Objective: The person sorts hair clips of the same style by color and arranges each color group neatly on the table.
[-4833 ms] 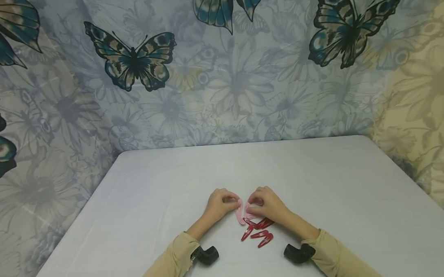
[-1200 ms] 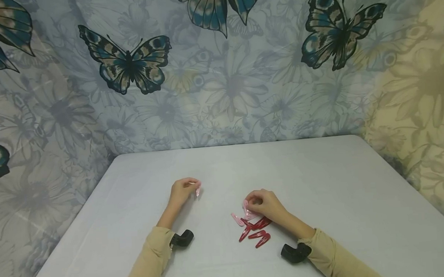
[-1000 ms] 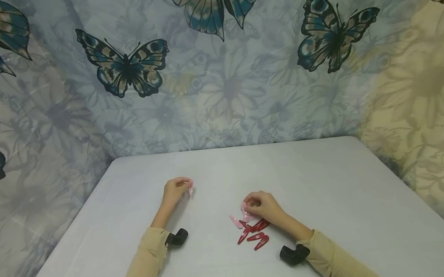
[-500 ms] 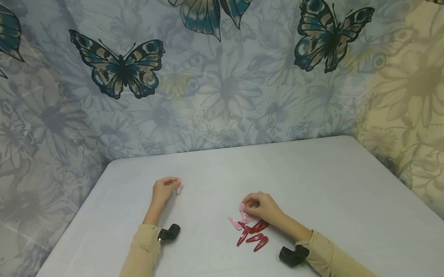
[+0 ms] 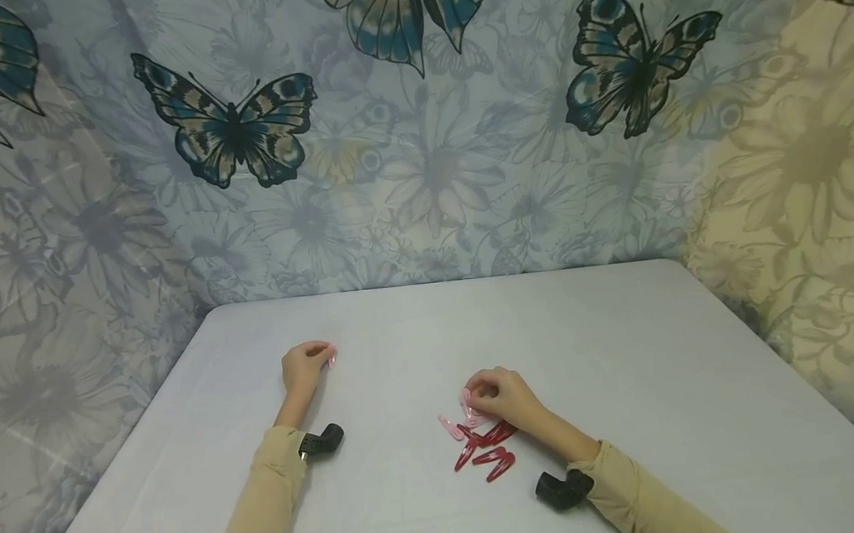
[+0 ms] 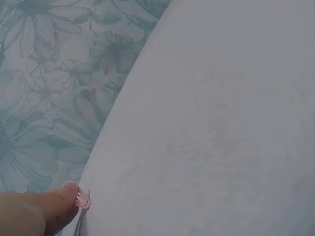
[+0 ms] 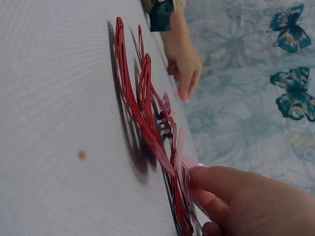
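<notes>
Far to the left on the white table, my left hand [image 5: 302,370] pinches a pink snap hair clip [image 5: 333,356] between thumb and fingers. The left wrist view shows this clip's rounded end [image 6: 83,199] poking past the thumb. Near the middle, my right hand [image 5: 505,395] pinches a pink hair clip [image 5: 466,398] at the pile; its fingers partly hide other pink clips beneath. Another pink hair clip [image 5: 450,427] lies just left of the pile. Several red hair clips [image 5: 501,466] spread out on the near side, seen close up as red clips [image 7: 125,83] in the right wrist view.
The white table [image 5: 577,324] reaches back to a wall cloth [image 5: 439,219] printed with butterflies and flowers. A black wrist camera mount [image 5: 323,440] sits on the left sleeve, another black mount [image 5: 563,491] on the right one.
From beside the right hand, my left hand has carried a pink hair clip away to the left, slowing lately. My right hand has stayed at the pile. The head view has shifted slightly.
</notes>
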